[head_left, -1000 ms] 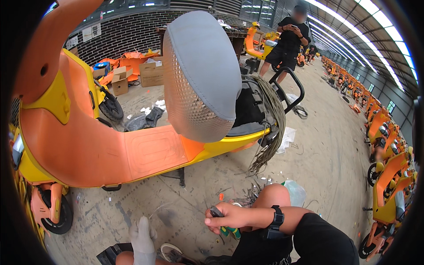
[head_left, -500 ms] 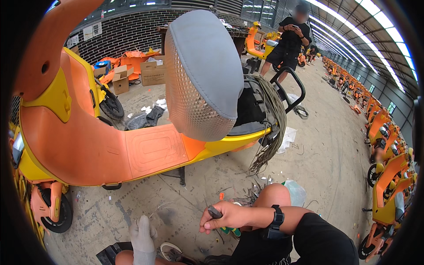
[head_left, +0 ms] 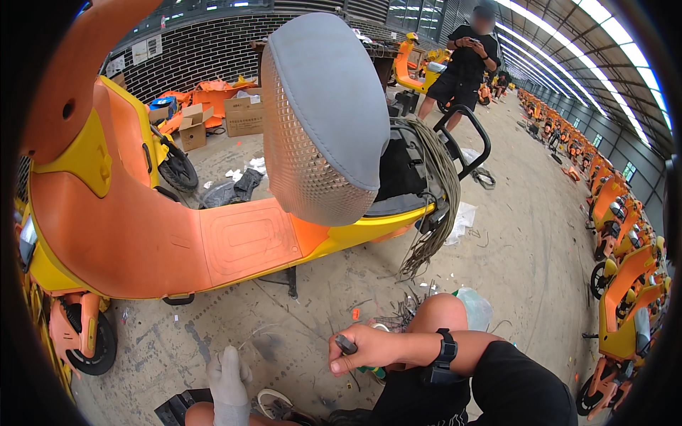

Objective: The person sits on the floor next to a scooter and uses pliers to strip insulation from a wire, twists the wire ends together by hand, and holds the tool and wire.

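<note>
My left hand (head_left: 229, 380), in a grey glove, is low in the picture with its fingers closed. A thin pale strand (head_left: 261, 331) curves up from its fingertips. To its right, my bare right hand (head_left: 361, 348) is wrapped round a tool with a dark handle (head_left: 346, 344); the rest of the tool is mostly hidden by the fingers. Beyond both hands stands an orange and yellow scooter (head_left: 249, 238). Its grey seat (head_left: 330, 99) is tipped up over an open compartment, and a bundle of greenish cords (head_left: 442, 184) hangs over its rear.
Dark wire scraps (head_left: 406, 307) and an orange bit (head_left: 356, 313) lie on the floor by my knee (head_left: 437, 312). Cardboard boxes (head_left: 244, 117) stand near the brick wall. A person (head_left: 465, 64) stands behind the scooter. Rows of scooters (head_left: 629, 298) line the right side.
My right hand has shifted slightly to the right with the dark-handled tool. My left hand stays almost in place, and the scooter has not moved.
</note>
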{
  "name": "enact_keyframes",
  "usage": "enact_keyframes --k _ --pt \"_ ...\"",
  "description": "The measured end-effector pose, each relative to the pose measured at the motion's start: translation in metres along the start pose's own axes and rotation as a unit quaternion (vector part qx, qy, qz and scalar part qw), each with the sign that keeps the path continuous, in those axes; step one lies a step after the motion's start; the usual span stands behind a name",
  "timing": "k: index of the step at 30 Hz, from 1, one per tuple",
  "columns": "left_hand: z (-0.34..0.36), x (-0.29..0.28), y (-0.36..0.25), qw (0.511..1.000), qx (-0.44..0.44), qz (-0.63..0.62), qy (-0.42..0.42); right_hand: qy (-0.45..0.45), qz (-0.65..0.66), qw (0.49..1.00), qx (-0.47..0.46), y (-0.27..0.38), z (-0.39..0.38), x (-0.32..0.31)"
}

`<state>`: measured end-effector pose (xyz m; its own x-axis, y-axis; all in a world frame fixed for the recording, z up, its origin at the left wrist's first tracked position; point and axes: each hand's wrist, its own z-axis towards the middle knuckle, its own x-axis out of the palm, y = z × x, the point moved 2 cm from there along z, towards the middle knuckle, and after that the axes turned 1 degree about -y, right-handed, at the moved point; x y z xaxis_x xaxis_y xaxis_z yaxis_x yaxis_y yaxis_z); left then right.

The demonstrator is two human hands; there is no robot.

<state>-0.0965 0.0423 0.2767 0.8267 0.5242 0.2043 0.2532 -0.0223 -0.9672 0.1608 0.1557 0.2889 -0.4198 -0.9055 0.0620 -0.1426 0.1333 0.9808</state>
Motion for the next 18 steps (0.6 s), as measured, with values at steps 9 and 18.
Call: enact_keyframes --k 9,18 --pt "0.0011 0.0003 0.0015 1.0 0.005 0.002 -0.008 0.004 0.039 0.999 0.002 0.0014 -0.0006 0.0006" --pt "0.0003 0.0 0.0016 1.0 0.001 -0.003 -0.008 0.018 0.031 0.999 -0.013 0.0035 -0.0006 0.0021"
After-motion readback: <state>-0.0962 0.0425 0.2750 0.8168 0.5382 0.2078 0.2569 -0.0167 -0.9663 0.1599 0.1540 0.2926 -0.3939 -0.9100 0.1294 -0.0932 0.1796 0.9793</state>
